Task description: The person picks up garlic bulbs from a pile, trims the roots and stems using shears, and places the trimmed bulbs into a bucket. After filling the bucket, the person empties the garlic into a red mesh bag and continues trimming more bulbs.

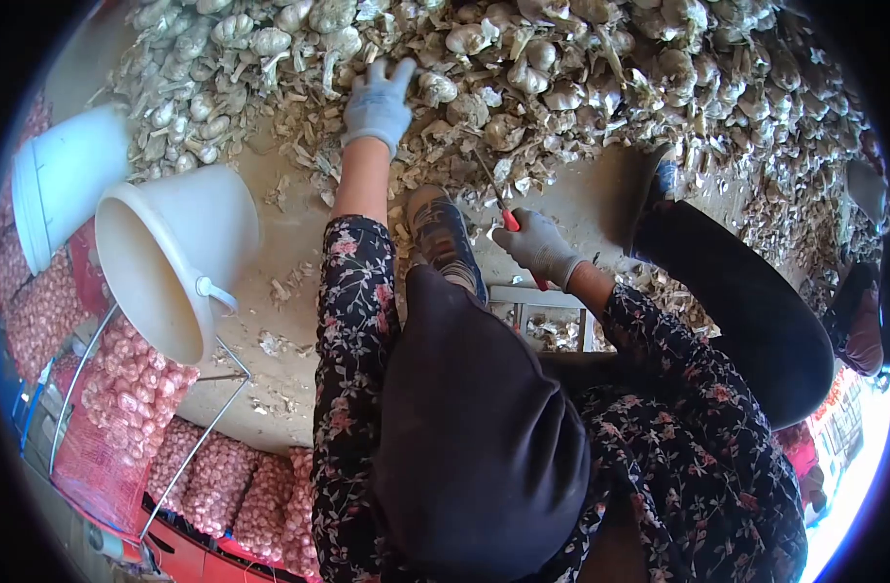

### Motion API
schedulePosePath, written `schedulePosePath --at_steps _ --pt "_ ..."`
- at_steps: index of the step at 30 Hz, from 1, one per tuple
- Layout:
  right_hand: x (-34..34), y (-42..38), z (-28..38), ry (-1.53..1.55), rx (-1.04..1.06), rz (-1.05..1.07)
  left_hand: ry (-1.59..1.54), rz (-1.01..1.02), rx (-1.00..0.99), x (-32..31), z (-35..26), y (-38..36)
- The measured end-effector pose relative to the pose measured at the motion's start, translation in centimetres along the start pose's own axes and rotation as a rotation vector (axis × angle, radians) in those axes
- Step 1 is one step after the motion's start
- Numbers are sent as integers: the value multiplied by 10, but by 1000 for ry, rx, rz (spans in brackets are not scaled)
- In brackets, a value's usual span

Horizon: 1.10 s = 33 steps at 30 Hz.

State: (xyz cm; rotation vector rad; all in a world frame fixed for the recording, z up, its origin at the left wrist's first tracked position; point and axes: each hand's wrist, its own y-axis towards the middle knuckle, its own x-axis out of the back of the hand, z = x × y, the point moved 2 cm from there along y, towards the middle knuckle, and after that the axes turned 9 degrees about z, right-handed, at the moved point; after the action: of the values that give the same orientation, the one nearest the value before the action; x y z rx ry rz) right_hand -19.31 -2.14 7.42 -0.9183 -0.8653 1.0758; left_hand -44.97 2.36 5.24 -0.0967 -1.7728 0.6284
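Note:
My left hand (378, 100), in a grey glove, stretches out to the garlic pile (561, 68) and rests on the bulbs and dry husks there, fingers spread; I cannot see a bulb clasped in it. My right hand (536, 245), also gloved, is closed around red-handled shears (508, 216) whose blades point up toward the pile. Both arms wear a dark floral sleeve. My dark trouser legs and a shoe (443, 233) lie between the hands.
A white bucket (177, 253) lies tipped on its side at left, with a second white bucket (61, 180) behind it. Red mesh sacks of garlic (124, 408) fill the lower left on a wire frame. Husks litter the concrete floor (279, 321).

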Motion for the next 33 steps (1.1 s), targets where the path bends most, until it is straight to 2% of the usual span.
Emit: schedulePosePath --at_steps 2,3,5,6,7,8,9,10,12,13,14,16,17,18,20,21,23,24,25,26,28,29,30,31,32,33 --pt "5 -5 -3 -26 26 -40 -199 164 275 -4 5 5" --pt "6 -9 -5 -56 52 -69 -196 164 268 -21 10 5" --pt "8 -12 -16 -62 64 -82 -1381 -6 334 -96 43 -4" --pt "8 -13 -16 -82 91 -79 -1966 -142 345 -108 63 -12" --pt "10 -11 -9 14 49 -7 -1947 -112 348 -34 60 -38" --pt "14 -17 -12 101 2 73 -2503 32 64 -66 36 -49" --pt "1 16 -55 14 134 -55 -2538 -116 212 -61 26 -61" --pt "-1 25 -71 155 132 -63 -2616 -195 446 -37 11 -79" --pt "10 2 -48 261 49 -30 -2637 -214 493 -44 10 -98" --pt "12 0 -38 243 93 -13 -2566 -204 274 -50 20 -105" --pt "16 -4 -34 228 87 -22 -2561 -240 249 -40 27 -115" --pt "24 -10 -35 207 88 -51 -2433 -213 -133 -12 39 -132" --pt "24 -8 -38 230 94 -49 -2358 -325 -76 18 39 -143" --pt "23 -4 -40 259 106 -45 -2343 -332 -106 40 47 -148" --pt "22 -4 -39 263 134 -75 -2388 -679 -72 85 72 -164" --pt "24 -11 -36 247 117 -80 -2451 -724 -123 132 93 -177" --pt "21 -16 -39 223 92 -78 -2040 -1008 -680 210 178 -185" --pt "19 -16 -40 220 88 -78 -2037 -1295 -468 261 198 -196" --pt "18 -17 -41 188 84 -85 -2100 -1312 -405 297 226 -203" --pt "18 -17 -42 159 79 -95 -1933 -1321 -202 324 249 -209" --pt "13 9 -67 97 92 -115 -2249 -1104 69 321 328 -201" --pt "8 29 -89 -7 173 -191 -2165 -1112 130 313 327 -199" --pt "12 -12 -49 105 154 -68 -2092 -1081 203 299 299 -192" --pt "15 -13 -48 10 136 -48 -1865 -1168 280 273 263 -183" --pt "14 -6 -57 -39 143 -119 -1629 -1250 317 248 228 -172" --pt "16 -14 -50 -86 187 -164 -1472 -1126 245 208 206 -153"
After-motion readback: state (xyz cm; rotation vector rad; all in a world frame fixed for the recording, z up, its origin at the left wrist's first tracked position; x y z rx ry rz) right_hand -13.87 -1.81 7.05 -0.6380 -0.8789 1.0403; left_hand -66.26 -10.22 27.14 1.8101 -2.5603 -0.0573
